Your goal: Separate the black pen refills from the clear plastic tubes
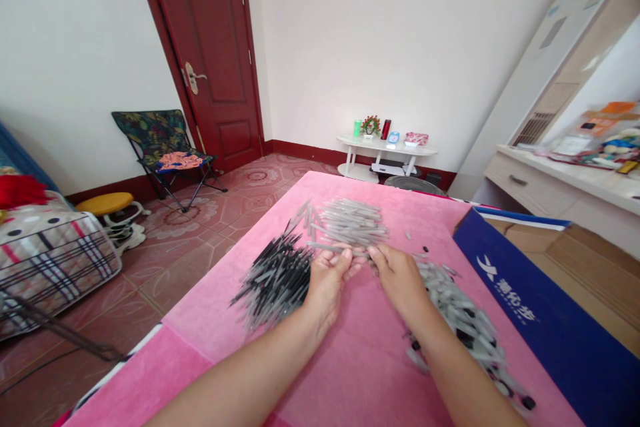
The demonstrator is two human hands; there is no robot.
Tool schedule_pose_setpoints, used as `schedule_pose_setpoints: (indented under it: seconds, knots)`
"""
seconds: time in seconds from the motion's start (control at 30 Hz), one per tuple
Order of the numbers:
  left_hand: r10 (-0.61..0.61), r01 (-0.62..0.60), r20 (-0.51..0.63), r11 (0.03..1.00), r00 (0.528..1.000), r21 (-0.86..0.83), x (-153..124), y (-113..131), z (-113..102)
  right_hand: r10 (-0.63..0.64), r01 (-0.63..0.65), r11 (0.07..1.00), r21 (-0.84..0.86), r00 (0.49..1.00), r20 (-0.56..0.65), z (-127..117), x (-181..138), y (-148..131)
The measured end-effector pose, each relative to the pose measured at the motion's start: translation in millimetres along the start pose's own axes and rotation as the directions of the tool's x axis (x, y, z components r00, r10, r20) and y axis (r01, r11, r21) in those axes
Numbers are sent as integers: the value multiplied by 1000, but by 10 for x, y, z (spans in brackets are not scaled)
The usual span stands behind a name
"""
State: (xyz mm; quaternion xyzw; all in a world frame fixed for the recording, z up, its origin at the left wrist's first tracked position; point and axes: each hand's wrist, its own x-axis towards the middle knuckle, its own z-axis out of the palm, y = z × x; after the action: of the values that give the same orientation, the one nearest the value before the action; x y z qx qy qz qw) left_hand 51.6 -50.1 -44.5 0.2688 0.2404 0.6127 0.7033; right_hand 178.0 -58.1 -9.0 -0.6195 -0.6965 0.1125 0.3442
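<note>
A thin grey translucent pen [320, 246] lies sideways between my two hands. My left hand [327, 280] pinches it between thumb and fingers. At the pen's right end, my right hand [397, 277] is closed with its fingertips together; whether they also hold a small cap is hidden. Just beyond the hands is a pile of whitish pen barrels [353, 220], slightly blurred. Left of my left hand lies a heap of thin black and grey pen refills [277, 277]. Beside my right forearm spreads a heap of clear pen caps [450, 297] with small black pieces among them.
A pink cloth [370, 360] covers the table. An open blue cardboard box [525, 307] stands along its right side. Farther off are a folding chair [165, 147], a yellow stool [105, 203], a low white stand [385, 145] and a red door [215, 47].
</note>
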Motion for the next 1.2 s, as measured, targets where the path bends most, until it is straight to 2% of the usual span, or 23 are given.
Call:
schedule_pose_setpoints:
  seconds: [0.13,0.27,0.33,0.43,0.63,0.77,0.9,1.07,1.2]
  knots:
    - [-20,18,-40,998,999,-53,17,6,4,36,-38,996,75,999,33,-8,10,10]
    - [-20,17,-47,998,999,-66,37,5,-10,-35,32,984,178,999,16,3,19,39]
    - [-28,26,-29,998,999,-60,37,-2,-16,-42,40,989,145,999,15,13,10,35]
    - [-35,33,-21,998,999,-55,35,-15,-19,12,-16,996,82,998,55,-2,2,23]
    - [-54,49,-56,996,997,-76,24,-2,-7,-45,34,990,133,996,79,-23,26,66]
    - [-71,69,-63,997,995,-30,11,22,2,-21,4,991,131,992,126,-4,25,103]
    - [-86,85,-111,996,990,-10,14,13,-9,-11,-4,989,145,995,100,-9,29,117]
    - [-84,87,-105,996,991,19,15,-7,-21,33,-46,993,110,993,116,-7,21,101]
    - [-81,84,-113,996,990,20,23,-6,-31,11,-19,993,119,998,68,-7,16,91]
